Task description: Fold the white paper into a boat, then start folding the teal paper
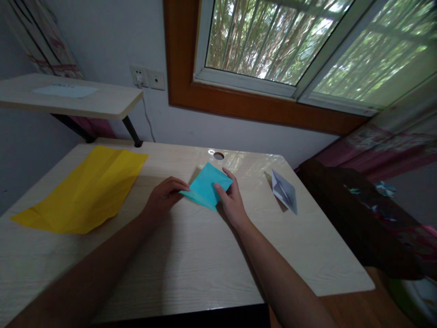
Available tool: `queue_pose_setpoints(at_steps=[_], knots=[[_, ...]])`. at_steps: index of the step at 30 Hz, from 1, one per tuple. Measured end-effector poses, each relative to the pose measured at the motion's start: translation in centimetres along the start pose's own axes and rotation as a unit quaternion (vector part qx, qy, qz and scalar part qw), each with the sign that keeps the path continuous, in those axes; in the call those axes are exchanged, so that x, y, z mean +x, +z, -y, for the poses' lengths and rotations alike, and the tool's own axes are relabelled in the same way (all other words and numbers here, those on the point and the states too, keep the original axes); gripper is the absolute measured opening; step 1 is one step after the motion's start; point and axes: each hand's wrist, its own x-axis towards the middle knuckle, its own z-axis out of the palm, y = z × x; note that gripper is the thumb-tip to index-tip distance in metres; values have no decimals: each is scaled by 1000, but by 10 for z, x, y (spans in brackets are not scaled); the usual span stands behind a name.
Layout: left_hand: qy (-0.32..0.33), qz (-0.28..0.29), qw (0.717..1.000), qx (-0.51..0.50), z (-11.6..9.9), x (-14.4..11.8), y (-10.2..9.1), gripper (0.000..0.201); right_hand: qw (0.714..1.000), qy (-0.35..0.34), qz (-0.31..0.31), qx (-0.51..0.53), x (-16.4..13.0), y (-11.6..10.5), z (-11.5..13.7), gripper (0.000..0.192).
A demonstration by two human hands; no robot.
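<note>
Plainly, fingers [175,183] of the left hand [164,195] and right hand [234,202] grip turquoise paper [206,182], diamond-like, seemingly layered.

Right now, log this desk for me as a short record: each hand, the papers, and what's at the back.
Left hand: pinching the left corner of the blue paper
Right hand: gripping its right side, thumb on top
Yellow sheet: spread on the desk, left of the hands
Pale paper: folded, on the desk, right of the hands
Back left: raised shelf bearing a white sheet
Back wall: socket, window
</note>
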Motion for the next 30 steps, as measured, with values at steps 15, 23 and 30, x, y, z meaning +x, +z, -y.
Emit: queue_pose_setpoints(at_steps=[15, 23, 30], knots=[[-192, 39, 976, -101, -7, -2, 10, 22, 979, 74, -57, 179, 7, -1, 1, 86], [-280, 57, 952, -108, 5, -1, 10, 37, 971, 122, 151, 140, -4, 10, 7, 74], [-288, 75, 953, -53, 2, -1, 6, 34, 979, 106, 155, 74, -5, 8, 8, 36]])
